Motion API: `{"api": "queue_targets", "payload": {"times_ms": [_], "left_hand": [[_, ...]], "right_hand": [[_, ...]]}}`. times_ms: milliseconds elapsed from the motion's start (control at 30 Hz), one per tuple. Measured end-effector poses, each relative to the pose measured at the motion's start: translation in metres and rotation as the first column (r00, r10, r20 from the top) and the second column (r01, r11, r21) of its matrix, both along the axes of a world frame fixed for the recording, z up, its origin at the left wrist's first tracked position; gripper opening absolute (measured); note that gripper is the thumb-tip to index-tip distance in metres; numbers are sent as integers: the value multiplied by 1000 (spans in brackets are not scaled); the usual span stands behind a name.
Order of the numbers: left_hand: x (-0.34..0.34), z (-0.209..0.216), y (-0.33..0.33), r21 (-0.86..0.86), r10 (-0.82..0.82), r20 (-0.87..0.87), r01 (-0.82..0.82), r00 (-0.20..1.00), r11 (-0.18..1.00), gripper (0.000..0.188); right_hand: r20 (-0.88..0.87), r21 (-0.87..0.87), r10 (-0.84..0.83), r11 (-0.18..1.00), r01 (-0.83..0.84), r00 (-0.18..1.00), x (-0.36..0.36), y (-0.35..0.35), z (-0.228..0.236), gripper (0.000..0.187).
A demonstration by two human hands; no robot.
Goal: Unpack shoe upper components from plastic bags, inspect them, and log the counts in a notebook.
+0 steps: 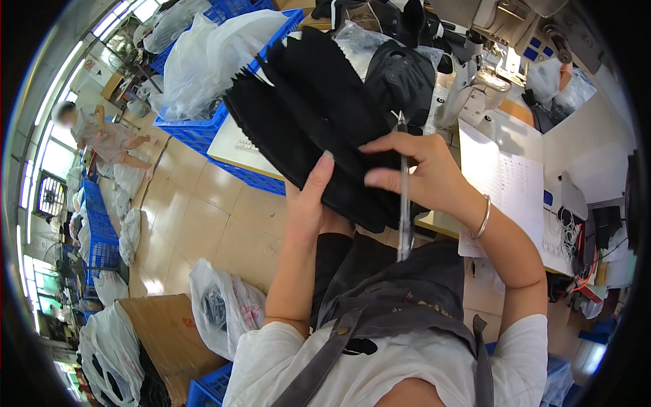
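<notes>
A bundle of black fabric pieces point(298, 115) with jagged edges is spread like a fan above my lap. My left hand point(306, 197) grips the bundle's near left side, its thumb on top and its other fingers hidden beneath. In my right hand point(434, 169) is a clear-barrelled pen point(405, 217), its tip pointing away from me. The right thumb and index finger reach over the bundle's right side; whether they pinch a layer I cannot make out. Beyond the pen, a black shoe upper point(400, 74) lies on the worktable.
Handwritten paper sheets point(508, 183) lie on the table at right, close to a sewing machine point(478, 95). Blue crates point(196, 139) with plastic bags stand at far left. A cardboard box point(166, 339) and a white bag point(220, 305) sit at lower left. Another person point(108, 132) is farther off.
</notes>
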State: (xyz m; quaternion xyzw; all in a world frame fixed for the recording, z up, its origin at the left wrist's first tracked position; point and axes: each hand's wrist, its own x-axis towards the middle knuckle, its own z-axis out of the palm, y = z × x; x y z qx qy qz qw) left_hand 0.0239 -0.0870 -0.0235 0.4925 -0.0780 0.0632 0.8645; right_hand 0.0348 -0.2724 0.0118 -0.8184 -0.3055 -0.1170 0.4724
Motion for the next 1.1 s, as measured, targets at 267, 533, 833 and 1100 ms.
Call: {"api": "queue_targets", "payload": {"times_ms": [267,533,833,1100], "left_hand": [[0,-1,0,89,-54,87,46,995,995,51],[4,-15,10,174,-98,199,63,975,983,63],[4,-12,9,206,-96,160,62,982,977,63],[4,-16,10,222,-74,179,33,981,974,65]], "right_hand": [[215,-68,-42,996,57,976,-6,8,-12,52],[165,-60,-32,997,42,986,-6,7,-9,53],[149,-154,-78,983,101,986,-12,7,-8,53],[-58,-69,23,997,-26,998,-10,4,-1,49]]}}
